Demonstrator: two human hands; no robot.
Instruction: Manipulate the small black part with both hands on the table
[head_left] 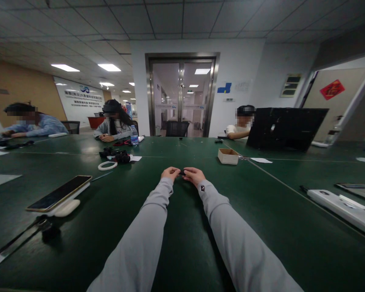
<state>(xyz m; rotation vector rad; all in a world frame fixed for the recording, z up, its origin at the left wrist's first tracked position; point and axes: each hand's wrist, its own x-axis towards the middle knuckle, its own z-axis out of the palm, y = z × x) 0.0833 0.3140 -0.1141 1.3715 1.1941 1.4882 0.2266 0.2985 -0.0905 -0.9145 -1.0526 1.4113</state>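
Both my arms reach forward over the green table [182, 251]. A small black object [181, 172] is pinched between my two hands; its kind is too small to make out. My left hand [170, 173] grips its left end with thumb and fingertips. On the other end, my right hand [194, 175] has its fingers closed in the same way. The hands are close together, just above or on the tabletop; I cannot tell which.
An open cardboard box [228, 156] stands ahead to the right. To the left lie a phone [61, 193], a white ring [107, 166] and black gear [118, 155] near a water bottle [134, 136]. A large monitor [287, 129] stands right. Several people sit across the table.
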